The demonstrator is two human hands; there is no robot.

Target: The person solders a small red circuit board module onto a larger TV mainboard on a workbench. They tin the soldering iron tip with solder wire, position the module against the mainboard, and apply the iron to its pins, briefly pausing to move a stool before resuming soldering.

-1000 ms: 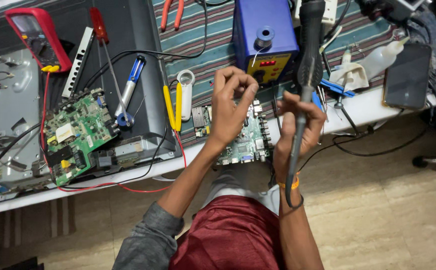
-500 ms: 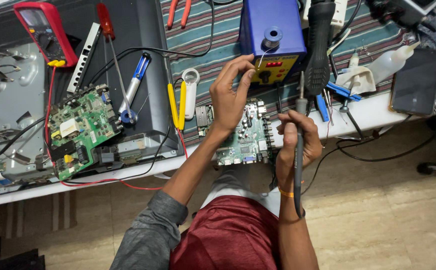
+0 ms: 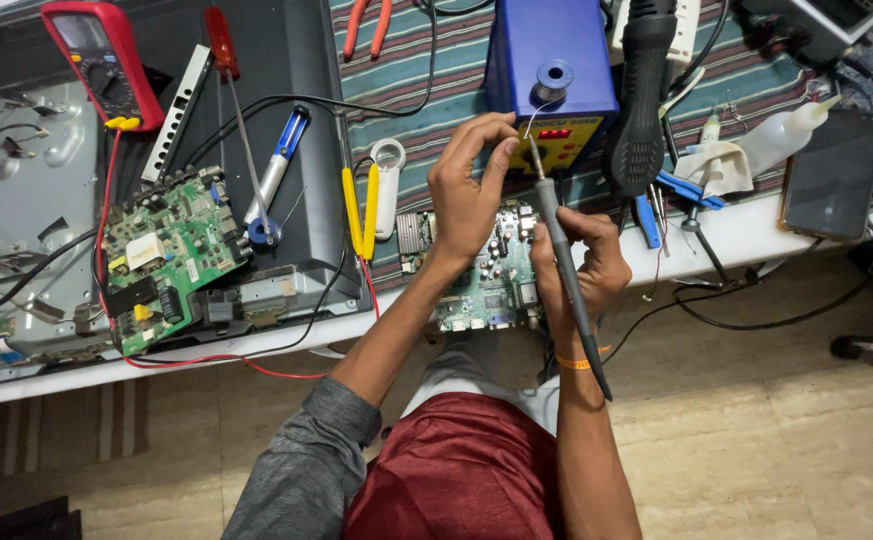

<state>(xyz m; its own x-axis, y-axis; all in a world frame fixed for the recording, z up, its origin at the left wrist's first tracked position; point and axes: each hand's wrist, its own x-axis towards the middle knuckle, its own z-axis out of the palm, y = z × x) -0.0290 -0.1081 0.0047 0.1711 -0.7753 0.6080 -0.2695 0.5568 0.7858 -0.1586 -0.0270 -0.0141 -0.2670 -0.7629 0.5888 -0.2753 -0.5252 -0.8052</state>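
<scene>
While iron [image 3: 557,250] is gripped in right hand [image 3: 582,270] and solder wire [image 3: 529,120] pinched by left hand [image 3: 467,190], joint being soldered on board [image 3: 487,280] at table edge; steady tip contact needed.

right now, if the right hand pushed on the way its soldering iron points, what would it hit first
Probably the blue soldering station: the soldering iron in the right hand points up-table at its yellow front panel, beside the left hand. Depth is unclear.
</scene>
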